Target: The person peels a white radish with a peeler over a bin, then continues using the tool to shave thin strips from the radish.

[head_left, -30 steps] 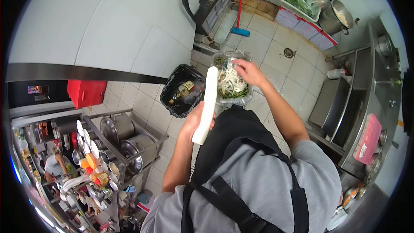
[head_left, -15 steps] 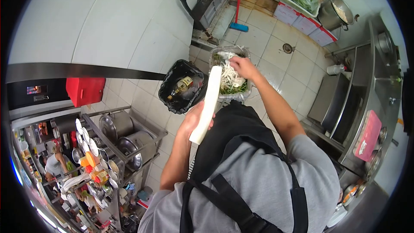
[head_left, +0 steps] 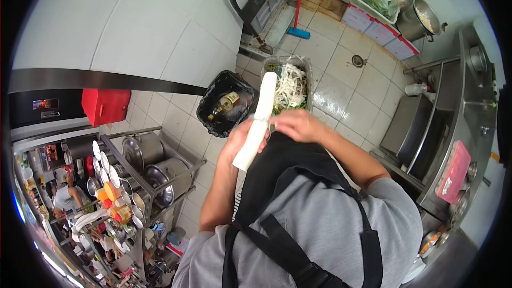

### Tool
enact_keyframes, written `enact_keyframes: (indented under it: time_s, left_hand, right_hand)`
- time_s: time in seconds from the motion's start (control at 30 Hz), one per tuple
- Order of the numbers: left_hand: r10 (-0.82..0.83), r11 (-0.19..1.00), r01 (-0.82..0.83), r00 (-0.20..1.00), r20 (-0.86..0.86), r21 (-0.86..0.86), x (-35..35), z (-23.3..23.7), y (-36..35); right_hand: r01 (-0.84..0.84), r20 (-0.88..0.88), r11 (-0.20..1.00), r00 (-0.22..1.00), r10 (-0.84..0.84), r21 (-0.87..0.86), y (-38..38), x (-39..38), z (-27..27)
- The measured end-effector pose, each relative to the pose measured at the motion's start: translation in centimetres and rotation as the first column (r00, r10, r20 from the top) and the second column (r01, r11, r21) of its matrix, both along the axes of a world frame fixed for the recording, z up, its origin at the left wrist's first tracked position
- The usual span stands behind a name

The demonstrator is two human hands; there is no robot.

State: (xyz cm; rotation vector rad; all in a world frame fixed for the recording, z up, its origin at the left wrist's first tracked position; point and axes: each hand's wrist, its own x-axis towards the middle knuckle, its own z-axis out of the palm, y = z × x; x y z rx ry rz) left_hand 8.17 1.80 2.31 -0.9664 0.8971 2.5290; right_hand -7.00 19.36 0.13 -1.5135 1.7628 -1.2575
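A long white peeled radish [head_left: 248, 146] lies along my left hand [head_left: 242, 141], whose fingers wrap round its lower half from underneath. My right hand [head_left: 293, 126] is at the middle of the radish, fingers bent together at its right side; a small thing between the fingertips and the radish is too small to make out. Beyond the hands, a clear-lined bin [head_left: 308, 82] holds white peelings [head_left: 290, 88] and green leaves. The radish's upper end overlaps the bin's left edge in view.
Left of the peelings bin stands a black-lined bin [head_left: 205, 109] with a bottle inside. Large lidded pots [head_left: 141, 152] sit on a metal rack at left. A steel sink counter [head_left: 472, 122] runs along the right. A person [head_left: 66, 197] is far left.
My right hand has come back from over the peelings bin to the middle of the radish. The radish stays in my left hand, and the peelings in the bin now show more fully.
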Motion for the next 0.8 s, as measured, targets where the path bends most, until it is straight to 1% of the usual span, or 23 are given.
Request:
enact_keyframes:
  time_s: [0.03, 0.07, 0.1, 0.13, 0.17, 0.2, 0.23, 0.27, 0.3, 0.33, 0.37, 0.4, 0.43, 0.47, 0.5, 0.53, 0.57, 0.63, 0.67, 0.7, 0.73, 0.77, 0.8]
  left_hand:
    - [-0.023, 1.0, 0.023, 1.0, -0.012, -0.006, -0.1, 0.2, 0.1]
    - [-0.028, 1.0, 0.028, 1.0, -0.011, -0.003, 0.2, 0.0, 0.3]
    - [-0.014, 0.999, 0.015, 1.0, -0.017, 0.03, 0.6, -0.3, 0.2]
    - [0.001, 0.998, 0.0, 1.0, -0.018, 0.062, 1.2, -0.4, 0.2]
    - [-0.006, 0.998, 0.007, 1.0, -0.014, 0.059, 1.5, 0.0, 0.2]
    - [-0.015, 0.999, 0.019, 0.997, -0.07, 0.051, 1.8, 0.6, 0.1]
    - [-0.023, 0.998, 0.03, 0.992, -0.124, 0.047, 2.0, 1.0, 0.1]
    - [-0.025, 0.999, 0.031, 0.992, -0.124, 0.045, 1.8, 1.1, 0.0]
    - [-0.006, 1.0, 0.007, 0.992, -0.129, 0.007, 1.6, 1.2, -0.3]
    - [0.019, 0.999, -0.023, 0.992, -0.127, -0.027, 1.8, 1.3, -0.4]
    - [0.034, 0.999, -0.038, 0.992, -0.122, -0.024, 1.9, 1.4, -0.3]
    - [0.05, 0.998, -0.054, 0.986, -0.156, -0.022, 1.5, 1.4, -0.4]
    - [0.06, 0.998, -0.066, 0.979, -0.195, -0.022, 1.2, 1.6, -0.5]
    - [0.058, 0.998, -0.064, 0.978, -0.202, -0.021, 0.8, 1.8, -0.6]
    - [0.059, 0.998, -0.066, 0.976, -0.208, -0.025, 0.6, 1.8, -0.8]
    - [0.089, 0.994, -0.099, 0.973, -0.212, -0.039, 0.7, 1.7, -0.7]
    - [0.118, 0.99, -0.132, 0.969, -0.219, -0.051, 0.6, 1.7, -0.6]
    - [0.145, 0.983, -0.165, 0.966, -0.214, -0.08, 0.2, 1.6, -0.5]
    - [0.169, 0.975, -0.194, 0.964, -0.205, -0.109, 0.3, 1.6, -0.4]
    - [0.161, 0.977, -0.185, 0.966, -0.203, -0.108, 0.1, 1.4, -0.5]
    - [0.148, 0.973, -0.184, 0.96, -0.238, -0.137, -0.2, 1.1, -0.6]
    - [0.139, 0.968, -0.19, 0.95, -0.279, -0.165, -0.6, 0.9, -0.7]
    - [0.133, 0.967, -0.188, 0.948, -0.29, -0.172, -1.0, 0.8, -0.7]
  right_hand:
    - [0.077, -0.005, 0.995, 0.997, -0.078, -0.06, -0.9, -1.4, -1.5]
    - [0.16, -0.024, 0.985, 0.987, -0.162, -0.061, -1.8, -3.2, -3.0]
    - [0.186, -0.065, 0.983, 0.981, -0.185, 0.007, -2.7, -5.6, -4.8]
    - [0.236, -0.139, 0.971, 0.964, -0.229, 0.04, -3.6, -7.8, -8.0]
    - [0.288, 0.047, 0.94, 0.952, -0.301, 0.183, -4.2, -9.0, -10.5]
    - [0.307, 0.221, 0.893, 0.894, -0.39, 0.33, -4.3, -9.5, -12.3]
    - [0.314, 0.227, 0.889, 0.889, -0.398, 0.332, -3.8, -9.0, -13.2]
    - [0.28, 0.478, 0.864, 0.741, -0.472, 0.419, -3.5, -9.0, -13.8]
    - [0.214, 0.672, 0.847, 0.528, -0.519, 0.487, -3.8, -9.4, -14.6]
    - [0.148, 0.745, 0.85, 0.424, -0.516, 0.505, -3.2, -9.2, -15.9]
    - [0.072, 0.7, 0.851, 0.535, -0.473, 0.52, -2.4, -8.9, -17.5]
    - [0.048, 0.214, 0.846, 0.958, -0.189, 0.531, -1.8, -9.7, -23.5]
    - [0.075, -0.339, 0.83, 0.93, 0.142, 0.553, -1.3, -10.0, -28.3]
    - [-0.07, 0.105, 0.787, 0.994, 0.006, 0.613, -1.0, -9.2, -23.7]
    - [-0.163, 0.586, 0.784, 0.757, -0.29, 0.599, -0.7, -8.4, -18.3]
    - [-0.172, 0.746, 0.759, 0.409, -0.525, 0.628, -0.6, -7.5, -12.3]
    - [-0.172, 0.745, 0.758, 0.41, -0.525, 0.629, -0.2, -7.6, -10.0]
    - [-0.143, 0.87, 0.904, 0.367, -0.329, 0.403, 0.4, -7.7, -7.7]
    - [-0.2, 0.977, 0.961, 0.134, -0.169, 0.193, 1.1, -8.0, -9.4]
    - [-0.155, 0.995, 0.988, -0.101, -0.025, 0.01, 1.5, -7.9, -12.6]
    - [-0.125, 0.839, 0.952, 0.515, -0.177, 0.278, 1.3, -7.4, -19.6]
    - [0.06, 0.321, 0.882, 0.918, -0.233, 0.468, 1.0, -7.3, -24.3]
    - [0.068, 0.313, 0.885, 0.92, -0.233, 0.46, 0.6, -7.2, -23.1]
